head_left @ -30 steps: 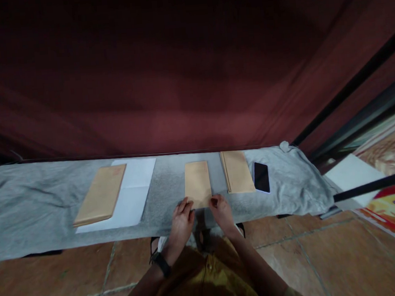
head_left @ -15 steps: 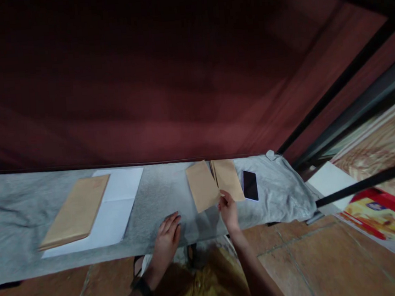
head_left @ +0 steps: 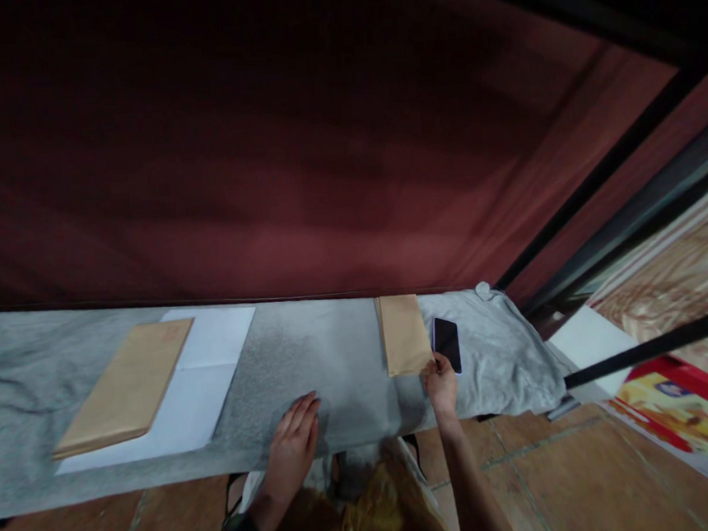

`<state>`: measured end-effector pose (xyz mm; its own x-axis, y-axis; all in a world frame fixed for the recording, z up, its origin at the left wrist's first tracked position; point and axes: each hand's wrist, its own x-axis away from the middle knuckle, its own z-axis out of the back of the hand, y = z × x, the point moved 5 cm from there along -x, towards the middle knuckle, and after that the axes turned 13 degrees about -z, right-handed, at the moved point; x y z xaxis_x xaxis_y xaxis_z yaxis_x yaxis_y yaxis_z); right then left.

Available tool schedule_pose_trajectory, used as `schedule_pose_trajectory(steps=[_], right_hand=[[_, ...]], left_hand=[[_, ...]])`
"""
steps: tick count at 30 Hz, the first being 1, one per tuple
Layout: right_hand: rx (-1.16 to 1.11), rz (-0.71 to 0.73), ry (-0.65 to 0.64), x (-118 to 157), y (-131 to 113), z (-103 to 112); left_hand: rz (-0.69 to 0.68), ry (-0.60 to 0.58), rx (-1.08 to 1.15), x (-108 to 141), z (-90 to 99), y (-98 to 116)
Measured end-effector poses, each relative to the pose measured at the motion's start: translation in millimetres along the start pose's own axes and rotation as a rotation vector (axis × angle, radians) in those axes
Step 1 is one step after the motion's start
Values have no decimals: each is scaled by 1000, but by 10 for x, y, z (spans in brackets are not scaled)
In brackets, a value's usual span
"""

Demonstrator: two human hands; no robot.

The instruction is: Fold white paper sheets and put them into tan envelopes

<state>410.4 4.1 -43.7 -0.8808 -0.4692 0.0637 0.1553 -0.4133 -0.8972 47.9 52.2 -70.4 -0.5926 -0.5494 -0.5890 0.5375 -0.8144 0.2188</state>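
My right hand (head_left: 440, 383) pinches the lower right corner of a brown envelope (head_left: 405, 335), which lies over other brown paper whose edges show along its left side. Just right of the envelope, beyond my fingers, is a dark-screened smartphone (head_left: 446, 344). My left hand (head_left: 295, 436) rests on the grey cloth (head_left: 324, 351) with its fingers stretched out and nothing in it. Further left, a stack of larger brown envelopes (head_left: 126, 385) with faint red print lies partly over white paper sheets (head_left: 212, 385).
A dark red panel (head_left: 300, 220) stands along the back edge of the cloth-covered surface. To the right are black bars (head_left: 658, 344), a white board (head_left: 590, 344) and a red and yellow printed box (head_left: 695, 417). Tiled floor (head_left: 558, 471) lies below.
The right hand has moved right, from the inner edges of two side-by-side brown pieces to the envelope's right corner. The left brown piece now lies on the right one. The left hand stays flat.
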Motion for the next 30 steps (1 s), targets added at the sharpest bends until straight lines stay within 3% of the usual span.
schedule_pose_trajectory(steps=[6,16,19,24,27,30], right_hand=[[490,-12,47,89,-13,-2],[763,86,108,149,-132,64],[707,248,47,280,-130,-84],[448,639,-168,745,-96,-538],[399,785,-234,1009,-13,-734],[468,806,-238,1134,78,-814]], left_hand=[[4,-15,-15,23,-32,-10],[65,-62,5,26,-10,32],[84,-80,30,-13,28,51],[92,-99,67,-62,93,19],[158,-82,-18,-24,213,-144],[291,-27,-166,114,451,-431]])
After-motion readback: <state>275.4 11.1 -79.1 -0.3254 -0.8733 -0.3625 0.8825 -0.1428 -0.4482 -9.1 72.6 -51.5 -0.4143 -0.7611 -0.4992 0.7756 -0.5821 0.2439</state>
